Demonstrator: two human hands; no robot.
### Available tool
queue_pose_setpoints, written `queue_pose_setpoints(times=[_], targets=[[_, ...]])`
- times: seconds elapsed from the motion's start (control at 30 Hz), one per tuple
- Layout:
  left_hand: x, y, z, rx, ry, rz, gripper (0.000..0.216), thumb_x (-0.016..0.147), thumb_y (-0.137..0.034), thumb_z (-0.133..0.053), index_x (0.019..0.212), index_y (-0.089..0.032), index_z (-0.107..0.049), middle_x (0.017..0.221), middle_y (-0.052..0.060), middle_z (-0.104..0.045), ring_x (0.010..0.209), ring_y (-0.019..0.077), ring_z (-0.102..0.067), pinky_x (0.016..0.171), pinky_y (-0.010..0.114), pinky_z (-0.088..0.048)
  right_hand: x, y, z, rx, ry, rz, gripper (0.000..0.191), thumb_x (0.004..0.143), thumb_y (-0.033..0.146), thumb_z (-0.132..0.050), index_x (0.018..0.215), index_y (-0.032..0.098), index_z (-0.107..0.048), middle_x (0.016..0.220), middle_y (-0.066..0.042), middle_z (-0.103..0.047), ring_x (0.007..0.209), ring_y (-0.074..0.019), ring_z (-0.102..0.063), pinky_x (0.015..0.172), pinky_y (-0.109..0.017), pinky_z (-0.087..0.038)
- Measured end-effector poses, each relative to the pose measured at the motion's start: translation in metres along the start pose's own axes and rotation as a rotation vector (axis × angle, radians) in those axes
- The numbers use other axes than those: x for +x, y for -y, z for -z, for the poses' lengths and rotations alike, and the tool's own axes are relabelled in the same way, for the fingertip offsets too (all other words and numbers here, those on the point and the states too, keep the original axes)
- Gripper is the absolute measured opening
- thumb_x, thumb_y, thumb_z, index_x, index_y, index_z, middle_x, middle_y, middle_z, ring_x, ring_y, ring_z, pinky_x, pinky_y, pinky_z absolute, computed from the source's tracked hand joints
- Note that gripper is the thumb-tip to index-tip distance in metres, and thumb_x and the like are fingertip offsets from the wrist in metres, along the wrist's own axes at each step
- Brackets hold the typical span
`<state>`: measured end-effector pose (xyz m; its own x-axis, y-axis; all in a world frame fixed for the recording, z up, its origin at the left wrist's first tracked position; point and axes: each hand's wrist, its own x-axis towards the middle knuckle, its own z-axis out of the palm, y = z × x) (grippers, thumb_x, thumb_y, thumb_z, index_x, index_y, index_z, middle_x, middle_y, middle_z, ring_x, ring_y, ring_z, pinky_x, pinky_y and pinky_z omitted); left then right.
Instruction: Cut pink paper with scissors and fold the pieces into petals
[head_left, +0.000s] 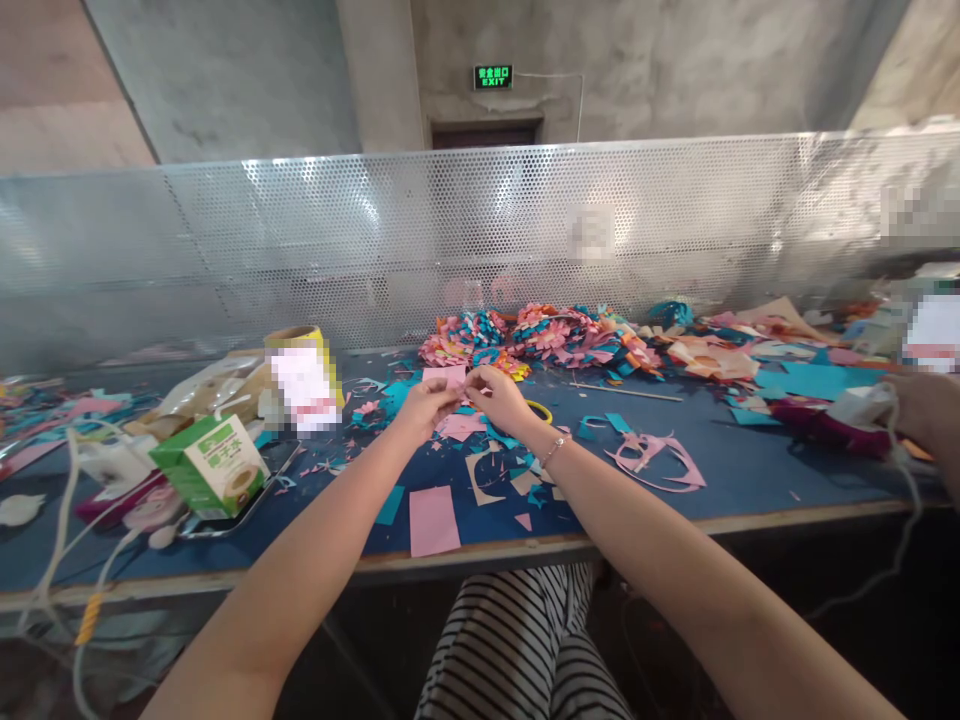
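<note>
My left hand (425,405) and my right hand (501,397) meet over the blue table (750,470), both pinching a small pink paper piece (447,377) held between them. A bracelet sits on my right wrist. Beneath the hands lie pink and teal paper scraps (461,426). A pink paper rectangle (433,520) lies near the table's front edge. A yellow ring (541,410) peeks out just right of my right hand.
A heap of folded colourful paper flowers (540,335) lies behind the hands. At left stand a green carton (210,465), a yellow roll (296,340), plastic bags and white cables. Another person's hand (926,410) is at far right. A perforated metal screen (480,230) backs the table.
</note>
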<state>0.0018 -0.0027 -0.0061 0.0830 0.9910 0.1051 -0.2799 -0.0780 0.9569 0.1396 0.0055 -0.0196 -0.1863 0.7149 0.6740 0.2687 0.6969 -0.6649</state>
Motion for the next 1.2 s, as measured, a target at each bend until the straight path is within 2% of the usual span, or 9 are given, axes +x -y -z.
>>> queue_pose_setpoints(times=[0.37, 0.47, 0.6, 0.7, 0.83, 1.03, 1.2], targets=[[0.007, 0.004, 0.005, -0.123, -0.013, -0.013, 0.016, 0.056, -0.005, -0.070, 0.062, -0.013, -0.059, 0.057, 0.000, -0.061, 0.055, 0.0075, -0.059, 0.061, 0.019, -0.049, 0.000, 0.004, -0.001, 0.072, -0.017, -0.011, 0.006, 0.070, 0.020, -0.051, 0.073, 0.017, -0.055, 0.074, -0.002, -0.057, 0.070, -0.0125, -0.053, 0.065, -0.026, -0.044], [0.010, 0.007, 0.007, -0.110, -0.010, -0.045, 0.016, 0.055, -0.007, -0.072, 0.063, -0.013, -0.059, 0.059, 0.000, -0.062, 0.057, 0.0076, -0.059, 0.063, 0.020, -0.049, 0.000, 0.000, -0.003, 0.138, -0.028, -0.082, 0.010, 0.071, 0.023, -0.053, 0.075, 0.016, -0.059, 0.071, -0.001, -0.058, 0.067, -0.0121, -0.053, 0.062, -0.025, -0.043], [0.012, 0.008, 0.008, -0.083, -0.038, -0.104, 0.019, 0.052, -0.012, -0.074, 0.064, -0.013, -0.060, 0.062, 0.000, -0.062, 0.060, 0.0085, -0.059, 0.069, 0.023, -0.049, 0.001, -0.008, -0.005, 0.301, 0.021, -0.231, 0.016, 0.068, 0.030, -0.059, 0.076, 0.016, -0.063, 0.065, 0.000, -0.059, 0.057, -0.0097, -0.051, 0.055, -0.023, -0.042], [0.011, 0.007, 0.008, 0.012, -0.054, -0.154, 0.020, 0.051, -0.017, -0.074, 0.067, -0.013, -0.061, 0.064, 0.000, -0.062, 0.062, 0.0093, -0.059, 0.071, 0.025, -0.048, 0.002, -0.010, -0.006, 0.449, 0.033, -0.310, 0.018, 0.064, 0.031, -0.064, 0.073, 0.015, -0.065, 0.068, 0.000, -0.061, 0.059, -0.0083, -0.053, 0.057, -0.022, -0.043], [0.011, 0.005, 0.008, 0.199, -0.055, -0.222, 0.023, 0.054, -0.024, -0.072, 0.071, -0.014, -0.060, 0.065, 0.000, -0.062, 0.060, 0.0105, -0.057, 0.066, 0.026, -0.047, 0.002, -0.008, -0.004, 0.585, 0.013, -0.403, 0.022, 0.059, 0.032, -0.070, 0.070, 0.015, -0.065, 0.071, -0.001, -0.063, 0.065, -0.0089, -0.056, 0.060, -0.022, -0.045], [0.007, -0.003, 0.012, 0.659, -0.058, -0.456, 0.016, 0.059, -0.027, -0.066, 0.066, -0.014, -0.060, 0.063, 0.000, -0.060, 0.060, 0.0119, -0.053, 0.057, 0.023, -0.041, 0.002, -0.009, 0.000, 0.553, 0.070, -0.437, 0.024, 0.058, 0.035, -0.072, 0.069, 0.014, -0.067, 0.066, -0.002, -0.063, 0.063, -0.0096, -0.055, 0.056, -0.021, -0.043], [0.002, -0.008, 0.012, 0.793, 0.002, -0.484, 0.014, 0.064, -0.027, -0.062, 0.060, -0.015, -0.057, 0.055, -0.002, -0.054, 0.053, 0.0104, -0.048, 0.052, 0.022, -0.037, 0.001, -0.010, 0.001, 0.516, 0.107, -0.491, 0.022, 0.058, 0.033, -0.073, 0.069, 0.014, -0.068, 0.069, -0.002, -0.064, 0.064, -0.0091, -0.054, 0.056, -0.020, -0.042]])
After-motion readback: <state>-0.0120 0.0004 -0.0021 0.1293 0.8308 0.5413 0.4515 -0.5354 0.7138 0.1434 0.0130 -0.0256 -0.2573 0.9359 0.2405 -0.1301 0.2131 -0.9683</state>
